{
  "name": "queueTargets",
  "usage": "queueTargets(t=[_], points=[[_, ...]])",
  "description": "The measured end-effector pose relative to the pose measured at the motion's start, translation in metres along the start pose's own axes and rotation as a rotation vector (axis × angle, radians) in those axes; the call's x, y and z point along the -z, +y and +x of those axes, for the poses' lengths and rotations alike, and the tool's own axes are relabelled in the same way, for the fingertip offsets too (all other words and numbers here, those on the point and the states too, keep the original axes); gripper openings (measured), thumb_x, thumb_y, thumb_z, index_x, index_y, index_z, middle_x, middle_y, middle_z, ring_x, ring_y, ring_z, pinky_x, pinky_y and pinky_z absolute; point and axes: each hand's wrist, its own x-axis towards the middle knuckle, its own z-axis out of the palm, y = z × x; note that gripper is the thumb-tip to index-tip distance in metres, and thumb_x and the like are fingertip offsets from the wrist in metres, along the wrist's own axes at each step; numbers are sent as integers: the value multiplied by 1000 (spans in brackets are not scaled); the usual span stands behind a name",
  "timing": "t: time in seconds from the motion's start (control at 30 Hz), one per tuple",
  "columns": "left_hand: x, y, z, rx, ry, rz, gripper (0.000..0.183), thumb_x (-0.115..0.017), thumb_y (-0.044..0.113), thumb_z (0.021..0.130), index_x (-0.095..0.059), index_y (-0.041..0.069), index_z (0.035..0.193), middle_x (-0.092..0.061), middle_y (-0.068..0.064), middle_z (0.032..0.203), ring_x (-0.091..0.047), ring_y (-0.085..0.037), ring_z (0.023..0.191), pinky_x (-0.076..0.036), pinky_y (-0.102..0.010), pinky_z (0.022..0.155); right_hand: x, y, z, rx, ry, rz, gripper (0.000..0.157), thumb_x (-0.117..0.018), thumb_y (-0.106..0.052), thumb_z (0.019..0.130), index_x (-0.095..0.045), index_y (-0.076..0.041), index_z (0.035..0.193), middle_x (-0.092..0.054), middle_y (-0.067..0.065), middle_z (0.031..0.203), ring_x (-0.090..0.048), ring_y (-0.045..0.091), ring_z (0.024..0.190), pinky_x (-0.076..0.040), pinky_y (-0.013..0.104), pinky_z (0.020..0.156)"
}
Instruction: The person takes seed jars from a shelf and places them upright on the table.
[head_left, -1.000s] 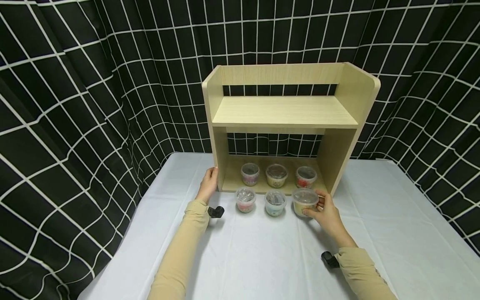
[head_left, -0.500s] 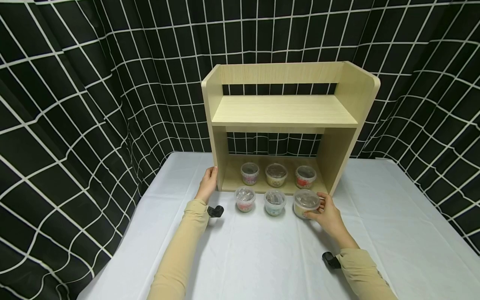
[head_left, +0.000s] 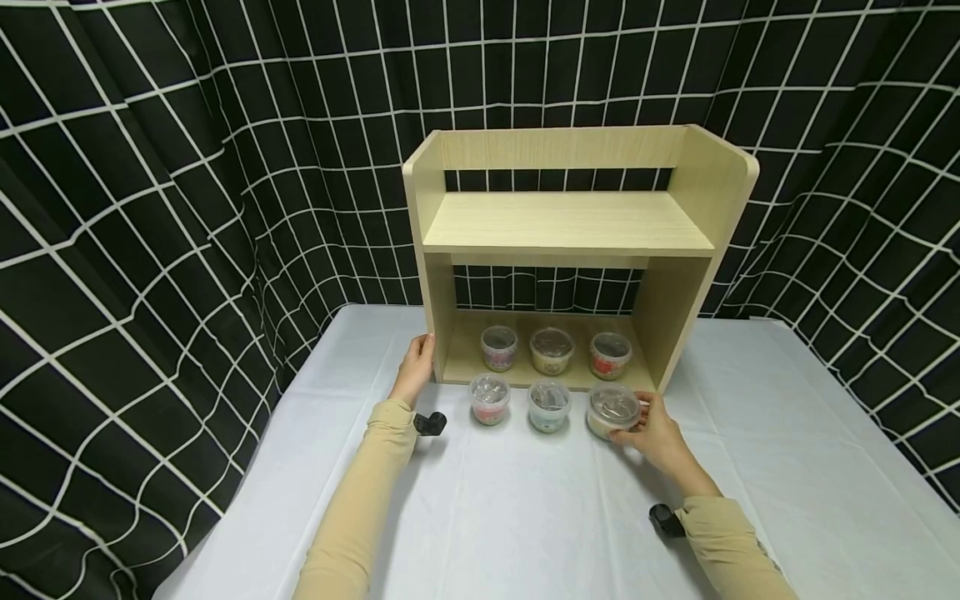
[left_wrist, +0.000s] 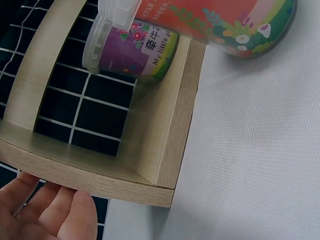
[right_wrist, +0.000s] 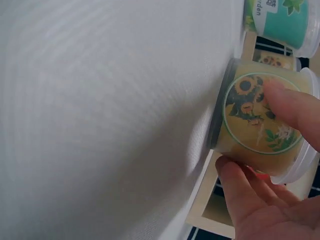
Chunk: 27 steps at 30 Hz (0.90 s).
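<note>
My right hand (head_left: 658, 435) grips a clear-lidded plastic tub with a yellow sunflower label (right_wrist: 250, 130), thumb on the near side and fingers round the other. The tub stands at the right end of the front row, its base at the white cloth in the right wrist view. Left of it are a teal-labelled tub (head_left: 549, 408) and a red-labelled tub (head_left: 490, 400). With fingers extended, my left hand (head_left: 415, 368) touches the outer left side of a pale wooden shelf unit (head_left: 570, 223); in the left wrist view the fingertips (left_wrist: 82, 205) lie against that panel.
On the unit's lower board stand a purple-labelled tub (head_left: 499, 348), a yellowish tub (head_left: 552, 352) and a red tub (head_left: 611, 356). A white cloth (head_left: 525, 517) covers the table. Black curtains with white grid lines (head_left: 150, 250) surround the back and sides.
My right hand has brought the sunflower tub slightly down and towards me, in line with the front row. The left hand keeps its place on the shelf unit.
</note>
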Motion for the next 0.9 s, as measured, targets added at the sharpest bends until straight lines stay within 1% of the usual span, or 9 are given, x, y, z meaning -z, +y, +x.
queueTargets(t=[0.2,0.3,0.5,0.67,0.8,0.9], points=[[0,1,-2,8,-1,-10,65,-31,56,96,-36,8,139,-40,-16,138,-46,-31,116,-38,-43,96,-1,3,-2,20,-40,-49,94,-82,-8,70,-17,13,135,-44,38,119,-49,45,105,-42,51,87],[-1,0,-2,7,-4,-6,66,-31,57,96,-36,7,139,-40,-17,138,-46,-31,117,-38,-43,96,1,3,-2,36,-34,-39,97,-82,-10,70,-15,13,136,-44,39,120,-48,47,108,-41,52,89],[0,1,-2,6,3,-2,64,-32,55,96,-37,8,139,-41,-16,138,-46,-31,117,-38,-43,97,7,1,1,80,-8,-13,100,-82,-17,71,-14,9,140,-40,38,125,-41,49,115,-34,54,96],[0,2,-3,6,-4,-8,64,-32,56,96,-37,9,139,-40,-16,139,-44,-31,119,-37,-43,98,12,-5,3,116,-30,-34,105,-84,-22,70,-13,7,141,-37,37,128,-36,49,118,-30,56,98],[0,2,-3,6,-10,-6,66,-32,58,95,-36,9,139,-39,-15,139,-44,-31,120,-36,-44,98,15,-13,4,126,-39,-36,107,-85,-22,68,-13,6,142,-34,38,131,-34,51,119,-28,58,98],[0,1,-2,6,-8,-4,67,-32,58,94,-36,9,140,-39,-16,139,-44,-31,119,-37,-44,98,18,-19,5,129,-48,-37,106,-85,-20,68,-14,8,142,-29,41,132,-31,54,120,-27,59,98]])
